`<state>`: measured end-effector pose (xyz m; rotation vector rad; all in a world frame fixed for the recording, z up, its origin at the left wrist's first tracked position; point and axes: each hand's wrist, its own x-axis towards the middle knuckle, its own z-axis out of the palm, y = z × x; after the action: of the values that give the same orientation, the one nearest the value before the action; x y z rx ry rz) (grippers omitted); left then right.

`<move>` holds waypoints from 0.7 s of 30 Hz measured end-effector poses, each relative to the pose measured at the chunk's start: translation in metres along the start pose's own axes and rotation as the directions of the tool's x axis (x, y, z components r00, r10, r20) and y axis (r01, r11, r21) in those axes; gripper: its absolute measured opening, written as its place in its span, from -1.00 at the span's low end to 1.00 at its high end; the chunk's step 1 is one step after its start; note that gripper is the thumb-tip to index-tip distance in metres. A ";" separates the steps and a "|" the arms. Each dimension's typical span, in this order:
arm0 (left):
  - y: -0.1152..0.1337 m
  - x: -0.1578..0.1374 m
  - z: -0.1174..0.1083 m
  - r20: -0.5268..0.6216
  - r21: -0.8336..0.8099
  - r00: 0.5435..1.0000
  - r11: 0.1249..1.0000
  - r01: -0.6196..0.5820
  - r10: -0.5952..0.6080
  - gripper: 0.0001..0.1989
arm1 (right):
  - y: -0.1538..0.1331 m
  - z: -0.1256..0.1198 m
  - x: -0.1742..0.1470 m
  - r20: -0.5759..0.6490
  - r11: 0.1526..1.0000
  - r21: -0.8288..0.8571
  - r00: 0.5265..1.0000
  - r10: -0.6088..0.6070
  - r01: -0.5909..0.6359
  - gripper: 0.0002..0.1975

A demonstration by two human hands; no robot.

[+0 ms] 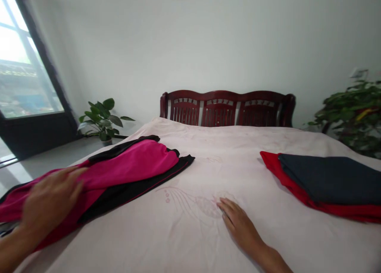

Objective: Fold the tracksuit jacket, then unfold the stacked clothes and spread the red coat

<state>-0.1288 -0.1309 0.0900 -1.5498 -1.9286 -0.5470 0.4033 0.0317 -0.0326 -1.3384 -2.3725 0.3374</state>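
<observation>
At the left, a bright pink and black garment [131, 165] lies on the bed, a sleeve or leg of it reaching toward the middle. Over its near part is my left hand [53, 199], blurred, with fingers stretched out and the thumb apart; whether it presses on the cloth is hard to see. My right hand [236, 221] lies on the pale pink bedsheet [205, 237], fingers extended and holding nothing. To its right, a folded dark blue garment [330, 177] rests on top of a folded red garment [288, 183].
A dark red wooden headboard [218, 106] stands at the far end of the bed. Left of the bed is a potted plant [102, 118], near a glass door [29, 66]. Another leafy plant [354, 114] stands at the right.
</observation>
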 end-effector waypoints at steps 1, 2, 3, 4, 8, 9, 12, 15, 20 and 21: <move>0.022 0.005 0.022 0.044 -0.080 0.982 0.981 -0.179 0.183 -0.51 | -0.002 0.000 -0.004 -0.009 0.999 -0.044 1.000 -0.005 0.005 -0.51; 0.045 0.009 0.044 0.081 -0.169 0.931 0.925 -0.340 0.357 -0.57 | -0.006 0.000 -0.007 -0.019 0.997 -0.081 1.000 -0.009 0.007 -0.51; 0.069 0.011 0.066 0.108 -0.246 0.860 0.851 -0.464 0.499 -0.63 | -0.009 -0.001 -0.009 -0.030 0.994 -0.107 0.999 -0.011 0.007 -0.52; 0.092 0.013 0.086 0.155 -0.307 0.767 0.768 -0.562 0.623 -0.64 | -0.012 -0.001 -0.010 -0.042 0.992 -0.124 0.999 -0.010 0.005 -0.52; 0.150 0.027 0.147 0.202 -0.383 0.633 0.655 -0.652 0.747 -0.58 | -0.021 -0.006 -0.012 -0.051 0.991 -0.134 0.999 0.011 -0.017 -0.53; 0.156 0.033 0.161 0.228 -0.368 0.656 0.687 -0.626 0.720 -0.57 | -0.022 -0.007 -0.012 -0.049 0.991 -0.130 0.999 0.016 -0.022 -0.53; 0.162 0.056 0.199 0.324 -0.286 0.760 0.824 -0.489 0.564 -0.53 | -0.023 -0.009 -0.013 -0.066 0.994 -0.102 0.997 0.025 -0.032 -0.54; 0.166 0.079 0.230 0.406 -0.161 0.834 0.927 -0.337 0.374 -0.48 | -0.021 -0.008 -0.013 -0.090 0.997 -0.066 0.995 0.034 -0.040 -0.56; 0.191 0.099 0.252 0.464 -0.023 0.877 0.991 -0.133 0.128 -0.46 | -0.018 -0.006 -0.014 -0.099 0.999 -0.019 0.995 0.034 -0.036 -0.57; 0.197 0.099 0.253 0.450 -0.015 0.887 0.994 -0.109 0.104 -0.47 | -0.017 -0.006 -0.015 -0.100 0.999 -0.010 0.994 0.035 -0.036 -0.57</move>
<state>-0.0003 0.1506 -0.0390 -1.8894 -2.1524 -0.1300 0.3997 0.0100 -0.0238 -1.3712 -2.2747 0.2601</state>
